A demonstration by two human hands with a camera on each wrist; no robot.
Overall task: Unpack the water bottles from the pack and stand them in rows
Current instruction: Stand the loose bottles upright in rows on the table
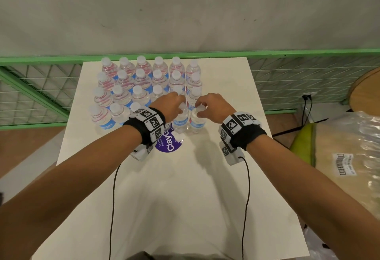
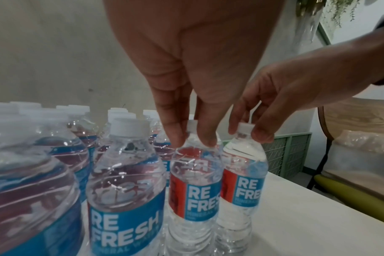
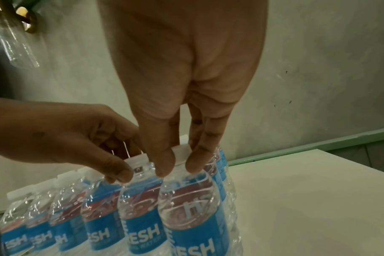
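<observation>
Head cam: my left hand (image 1: 171, 105) pinches one bottle (image 1: 181, 123) by its neck, my right hand (image 1: 213, 107) pinches the end bottle (image 1: 197, 122), both standing on the table (image 1: 205, 177).

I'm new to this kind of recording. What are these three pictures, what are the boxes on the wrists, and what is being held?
No robot here: a person works with bare hands. The head view looks down from a head camera; the other two come from cameras strapped on the wrists. On the white table clear plastic water bottles with white caps and blue labels stand in rows. The left hand pinches the neck of one front-row bottle; the right hand pinches its neighbour at the row's end. Both bottles stand upright on the table.
</observation>
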